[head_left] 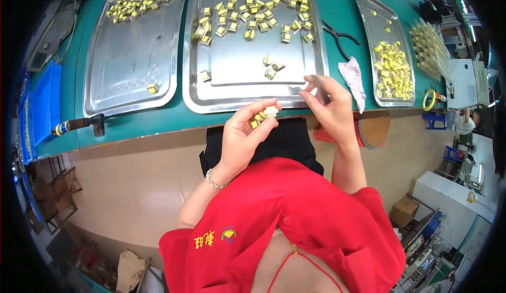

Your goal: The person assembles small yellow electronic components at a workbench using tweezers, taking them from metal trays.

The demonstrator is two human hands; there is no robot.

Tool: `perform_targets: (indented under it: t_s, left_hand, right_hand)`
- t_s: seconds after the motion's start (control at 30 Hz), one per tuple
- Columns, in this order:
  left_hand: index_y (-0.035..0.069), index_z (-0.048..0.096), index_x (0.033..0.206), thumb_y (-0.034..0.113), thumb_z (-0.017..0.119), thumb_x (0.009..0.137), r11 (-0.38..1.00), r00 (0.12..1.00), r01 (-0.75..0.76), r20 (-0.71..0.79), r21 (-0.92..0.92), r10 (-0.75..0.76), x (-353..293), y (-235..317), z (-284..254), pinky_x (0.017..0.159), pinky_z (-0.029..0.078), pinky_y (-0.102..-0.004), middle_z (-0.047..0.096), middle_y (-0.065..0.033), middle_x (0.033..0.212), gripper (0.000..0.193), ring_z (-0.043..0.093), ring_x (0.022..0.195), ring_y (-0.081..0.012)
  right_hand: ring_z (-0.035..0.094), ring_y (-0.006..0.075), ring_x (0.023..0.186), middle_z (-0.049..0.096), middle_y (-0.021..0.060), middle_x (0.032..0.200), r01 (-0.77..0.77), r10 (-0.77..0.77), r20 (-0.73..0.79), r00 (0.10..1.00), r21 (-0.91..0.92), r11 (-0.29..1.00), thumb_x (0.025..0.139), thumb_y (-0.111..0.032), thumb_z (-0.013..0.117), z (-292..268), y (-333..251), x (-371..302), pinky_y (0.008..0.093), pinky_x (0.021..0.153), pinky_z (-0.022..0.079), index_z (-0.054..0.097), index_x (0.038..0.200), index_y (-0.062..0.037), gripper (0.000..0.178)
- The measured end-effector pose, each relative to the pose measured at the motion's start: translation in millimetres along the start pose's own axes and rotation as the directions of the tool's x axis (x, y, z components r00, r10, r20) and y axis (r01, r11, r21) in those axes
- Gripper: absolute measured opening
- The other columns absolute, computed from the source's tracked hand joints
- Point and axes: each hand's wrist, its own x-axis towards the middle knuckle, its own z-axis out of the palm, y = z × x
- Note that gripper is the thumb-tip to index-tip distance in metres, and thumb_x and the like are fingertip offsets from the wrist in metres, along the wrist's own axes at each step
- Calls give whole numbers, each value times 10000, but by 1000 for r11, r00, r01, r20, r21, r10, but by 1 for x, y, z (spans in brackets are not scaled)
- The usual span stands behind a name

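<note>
My left hand (237, 137) is closed around several small yellow-wrapped transformers (270, 111) just off the table's front edge. One of them, with a pale face, sits at its fingertips. Over the front right corner of the middle metal tray (232, 64), my right hand (333, 108) is open, thumb and fingers apart, nothing seen between them. Nearest to that hand, a few loose transformers (271, 74) lie on the tray, with a single one farther left. Many more transformers (252, 25) are scattered over the tray's far half.
Another metal tray (132, 56) on the left holds more transformers. A narrow tray (369, 35) at right has a heap of yellow parts (393, 71). Pliers (340, 35) and a white cloth (352, 79) lie between trays. A hammer-like tool (79, 125) and blue bin (47, 103) are far left.
</note>
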Motion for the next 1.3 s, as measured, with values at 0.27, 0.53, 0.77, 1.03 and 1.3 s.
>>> perform_targets:
  t_s: [0.27, 0.53, 0.77, 1.03, 1.3]
  left_hand:
    - [19, 532, 1106, 214, 413, 964, 888, 973, 209, 177, -409, -147, 0, 14, -15, 447, 337, -158, 589, -121, 909, 269, 524, 572, -84]
    - [45, 538, 985, 236, 451, 956, 819, 941, 313, 38, -481, -337, 11, 21, -7, 449, 370, -169, 616, -102, 941, 212, 608, 711, -100]
    - [16, 551, 1164, 100, 580, 893, 938, 970, 244, 77, -247, -232, 17, 19, 12, 468, 356, -163, 606, -44, 944, 286, 568, 737, -57]
    - [3, 575, 1148, 2, 613, 849, 978, 990, 137, 41, -155, -133, 10, 10, 11, 473, 306, -166, 575, -6, 903, 302, 417, 617, -17]
    - [7, 573, 1148, -1, 611, 850, 978, 987, 158, 23, -137, -156, 10, 8, 11, 479, 296, -163, 575, 0, 900, 301, 422, 619, -14]
  right_hand:
    - [515, 192, 632, 557, 94, 844, 217, -201, 99, 975, -193, 957, 706, -22, 706, 23, 19, 50, 280, 565, 415, 603, 996, 12, 310]
    - [455, 89, 624, 538, 45, 869, 68, -64, 168, 984, -14, 998, 692, 30, 707, 5, 0, 33, 216, 581, 372, 631, 957, 29, 276]
    - [444, 50, 705, 531, 48, 912, 39, -154, 239, 959, 426, 904, 685, 90, 700, 1, -7, 2, 198, 614, 340, 646, 999, 25, 325]
    - [428, 37, 660, 546, 54, 961, -147, 8, 246, 969, 552, 821, 722, 100, 679, 7, -8, -15, 176, 586, 341, 601, 1036, 58, 326]
    - [415, 37, 649, 556, 77, 988, -103, -25, 216, 976, 559, 823, 731, 100, 673, 11, -1, -17, 177, 580, 340, 596, 998, 61, 281]
